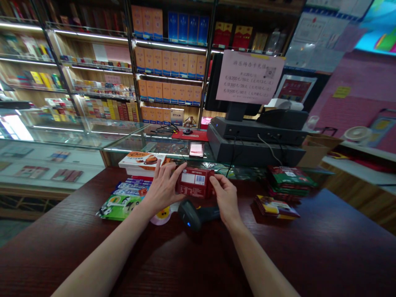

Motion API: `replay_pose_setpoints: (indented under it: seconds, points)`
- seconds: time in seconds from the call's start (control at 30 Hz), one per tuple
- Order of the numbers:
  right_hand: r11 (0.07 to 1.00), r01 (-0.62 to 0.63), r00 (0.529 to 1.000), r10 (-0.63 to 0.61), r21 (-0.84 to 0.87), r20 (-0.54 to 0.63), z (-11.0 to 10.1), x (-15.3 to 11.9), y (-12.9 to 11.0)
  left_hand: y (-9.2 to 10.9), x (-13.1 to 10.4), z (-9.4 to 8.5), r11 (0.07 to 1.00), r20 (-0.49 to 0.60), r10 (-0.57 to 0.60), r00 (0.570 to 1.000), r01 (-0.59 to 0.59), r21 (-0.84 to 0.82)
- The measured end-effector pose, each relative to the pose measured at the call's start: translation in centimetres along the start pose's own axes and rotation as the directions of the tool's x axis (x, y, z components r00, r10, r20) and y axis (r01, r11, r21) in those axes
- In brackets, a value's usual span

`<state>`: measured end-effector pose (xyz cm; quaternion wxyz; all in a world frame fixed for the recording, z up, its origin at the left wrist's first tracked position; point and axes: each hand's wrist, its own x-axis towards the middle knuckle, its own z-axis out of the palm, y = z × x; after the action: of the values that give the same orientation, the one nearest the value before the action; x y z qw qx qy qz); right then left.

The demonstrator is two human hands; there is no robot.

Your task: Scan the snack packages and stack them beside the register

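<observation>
A red packet with a white label and a barcode is held up above the dark wooden counter, its printed side towards me. My right hand pinches its right end between thumb and fingers. At its left end, the thumb and index finger of my left hand grip the packet, the other fingers raised. Just below lies a black barcode scanner with a blue light. Left of it, partly under my left hand, are a green panda-print packet, several purple packets and a round yellow item.
A white-and-orange box sits behind my left hand. To the right are a stack of green and red packets and a small stack of yellow-brown packets. A cash register stands behind, beside a glass display case.
</observation>
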<state>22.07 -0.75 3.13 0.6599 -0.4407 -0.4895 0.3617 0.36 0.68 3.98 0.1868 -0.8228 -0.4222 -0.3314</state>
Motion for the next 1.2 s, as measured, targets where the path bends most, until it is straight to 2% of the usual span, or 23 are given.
replay_pose_setpoints:
  seconds: [0.13,0.4,0.57,0.67,0.77,0.87,1.03,1.2]
  points:
    - [1.000,-0.001,0.999,0.001,-0.010,0.049,-0.3,0.2,0.6,-0.6,-0.3,0.3,1.000,-0.004,0.008,1.000,-0.008,0.028]
    - [0.997,-0.074,0.985,0.073,-0.001,0.156,-0.9,0.6,1.5,-2.0,-0.9,0.9,1.000,-0.041,-0.021,0.999,0.020,-0.023]
    - [0.994,-0.021,0.960,0.050,-0.106,0.275,-2.5,0.9,1.3,-2.8,-1.1,0.7,0.998,-0.078,-0.068,0.995,0.068,0.000]
    - [0.977,0.025,0.901,0.069,-0.210,0.428,-4.2,0.9,0.6,-3.3,-1.2,0.7,0.996,-0.098,-0.092,0.991,0.094,0.011]
    - [0.950,0.059,0.789,0.144,-0.307,0.597,-5.9,0.6,-0.2,-3.8,-1.4,0.9,0.991,-0.100,-0.121,0.988,0.127,0.049]
    - [0.883,0.188,0.682,0.197,-0.429,0.704,-7.0,0.2,-0.4,-4.2,-1.6,1.0,0.985,-0.104,-0.136,0.985,0.146,0.096]
    - [0.721,0.428,0.676,0.144,-0.545,0.722,-6.4,-0.5,0.9,-4.4,-1.8,1.0,0.977,-0.123,-0.163,0.979,0.177,0.116]
    - [0.671,0.489,0.654,0.140,-0.557,0.743,-5.5,-0.9,1.8,-4.6,-1.8,1.0,0.974,-0.131,-0.183,0.974,0.198,0.111]
